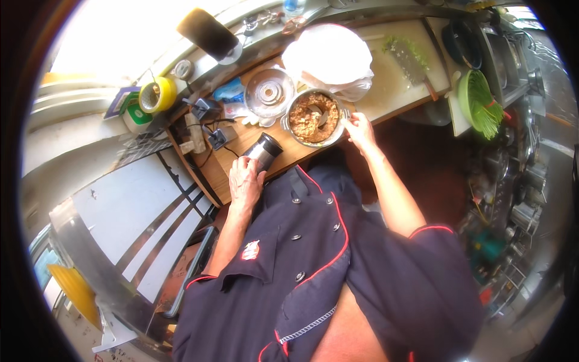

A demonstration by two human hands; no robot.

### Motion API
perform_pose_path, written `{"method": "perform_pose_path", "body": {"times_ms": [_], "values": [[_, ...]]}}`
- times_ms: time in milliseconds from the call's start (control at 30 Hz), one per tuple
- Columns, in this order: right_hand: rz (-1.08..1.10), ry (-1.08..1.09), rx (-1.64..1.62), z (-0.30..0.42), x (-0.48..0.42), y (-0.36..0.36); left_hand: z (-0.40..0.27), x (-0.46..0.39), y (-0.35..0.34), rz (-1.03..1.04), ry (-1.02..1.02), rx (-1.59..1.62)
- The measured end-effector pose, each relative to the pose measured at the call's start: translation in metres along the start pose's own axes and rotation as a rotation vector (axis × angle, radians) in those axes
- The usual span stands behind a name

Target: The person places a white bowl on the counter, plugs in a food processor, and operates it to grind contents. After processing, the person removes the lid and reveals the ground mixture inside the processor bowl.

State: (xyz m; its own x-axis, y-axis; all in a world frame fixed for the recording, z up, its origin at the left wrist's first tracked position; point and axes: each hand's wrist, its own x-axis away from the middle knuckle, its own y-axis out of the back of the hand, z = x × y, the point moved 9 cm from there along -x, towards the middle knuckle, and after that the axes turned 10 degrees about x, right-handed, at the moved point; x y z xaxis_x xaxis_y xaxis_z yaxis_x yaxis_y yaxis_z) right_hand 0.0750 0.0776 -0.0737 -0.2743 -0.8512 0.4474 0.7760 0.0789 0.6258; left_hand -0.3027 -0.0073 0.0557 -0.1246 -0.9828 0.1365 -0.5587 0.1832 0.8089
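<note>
My left hand lies on a black and silver cylindrical appliance part that leans near the front edge of the wooden table; its fingers curl over the near end. With my right hand I grip the side handle of a round bowl. Brown minced food fills the bowl around a curved metal blade. Just left of the bowl rests a round transparent lid. Behind the bowl is a white round item with crumpled plastic around it.
A cleaver with chopped greens lies on a cutting board at right. Beyond it sits a green basket with long green vegetables. Black adapters with cables are at left. Yellow tape stands on the sill.
</note>
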Motion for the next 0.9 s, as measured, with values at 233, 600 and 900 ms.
{"method": "perform_pose_path", "body": {"times_ms": [233,600,900], "values": [[0.229,-0.043,-0.082,0.029,-0.008,-0.010,0.005,0.002,-0.001,0.004,0.012,-0.010],[-0.008,-0.097,-0.196,0.021,0.013,0.014,0.008,-0.010,0.001,-0.023,0.039,-0.032],[0.646,0.269,0.229,0.092,0.123,-0.088,0.027,-0.001,0.011,-0.138,0.093,-0.043]]}}
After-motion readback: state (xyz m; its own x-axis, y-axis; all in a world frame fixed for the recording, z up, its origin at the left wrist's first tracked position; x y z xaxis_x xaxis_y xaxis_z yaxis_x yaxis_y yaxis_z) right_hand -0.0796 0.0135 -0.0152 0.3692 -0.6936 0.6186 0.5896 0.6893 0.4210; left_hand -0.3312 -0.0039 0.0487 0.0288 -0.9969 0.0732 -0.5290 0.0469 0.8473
